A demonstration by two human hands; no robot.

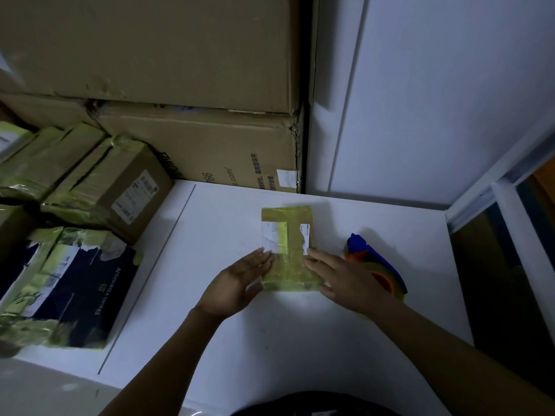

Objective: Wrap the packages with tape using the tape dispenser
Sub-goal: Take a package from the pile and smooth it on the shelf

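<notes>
Small taped pkg (288,250) lies mid-table (300,340), long axis 12-to-6. Left hand (237,283), fingers straight & holding nothing, touches pkg's 9 o'clock edge. Right hand (345,280), likewise flat, rests on its 3 o'clock edge. Tape dispenser (380,261) sits just past right hand at 3, so that hand's nearer. Table edge is close beyond; bare room toward 6.

Flat brown cardboard package (289,250): yellow-green tape in a T, two white labels. Plastic tape dispenser (377,259): blue body, orange hub. Surface (270,340) white. Left edge: navy printed box (90,295), pale lettering, yellow-green tape bands. Big stacked cartons (195,151) plain brown.
</notes>
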